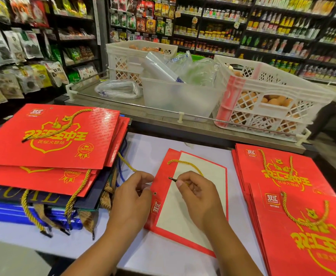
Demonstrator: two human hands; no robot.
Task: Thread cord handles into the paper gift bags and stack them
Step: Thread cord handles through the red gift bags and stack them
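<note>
A flat red paper gift bag (193,198) with a white inner face lies on the white table between my hands. A gold cord (185,163) loops across its top. My right hand (198,198) pinches the cord's dark tipped end, which points left toward the bag's red edge. My left hand (132,198) grips that left edge just above a small punched hole (155,193). On the left a stack of red bags (49,136) with gold cords rests on dark and blue bags. At the right lies another pile of red bags (294,212) with cords.
Behind the table runs a counter with a railing (183,114), holding a clear plastic bin (179,96), rolls of plastic bags and white crates of eggs (266,96). Shop shelves fill the background. Bare white table (149,148) shows between the stacks.
</note>
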